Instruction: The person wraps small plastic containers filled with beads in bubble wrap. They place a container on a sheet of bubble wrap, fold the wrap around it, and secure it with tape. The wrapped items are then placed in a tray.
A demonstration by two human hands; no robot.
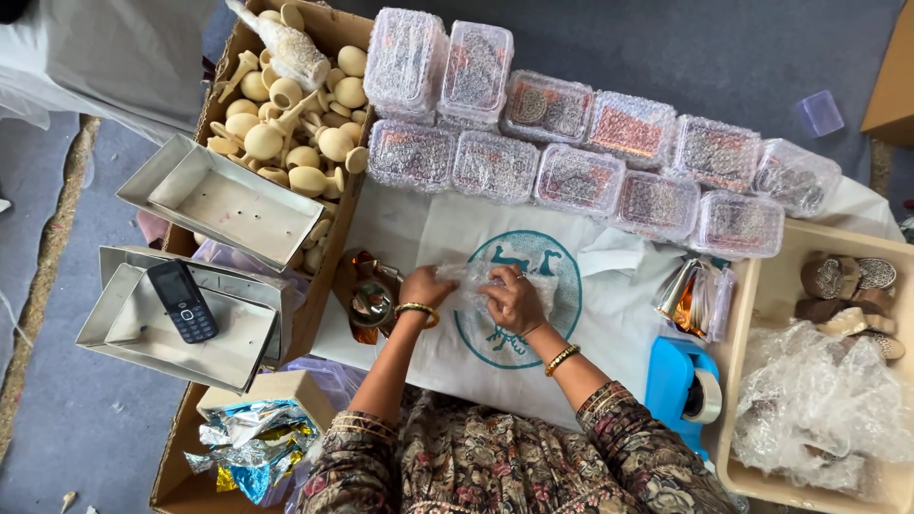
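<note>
1. Here, both hands met over a small piece of bubble wrap that lay on the white cloth spread over the tabletop, near the middle of its near edge.
2. The left hand was curled closed on the wrap's left end, fingers pinching it down.
3. The right hand gripped the right end, fingers bent over the plastic, so the wrap's long axis ran left to right between the two hands.
4. Both hands touched it; neither was nearer than the other.
5. A row of bubble-wrapped boxes stood well apart along the far edge.
6. A blue tape dispenser sat near the right forearm, toward the near right corner, and a tray of loose bubble wrap lay beyond it.
</note>
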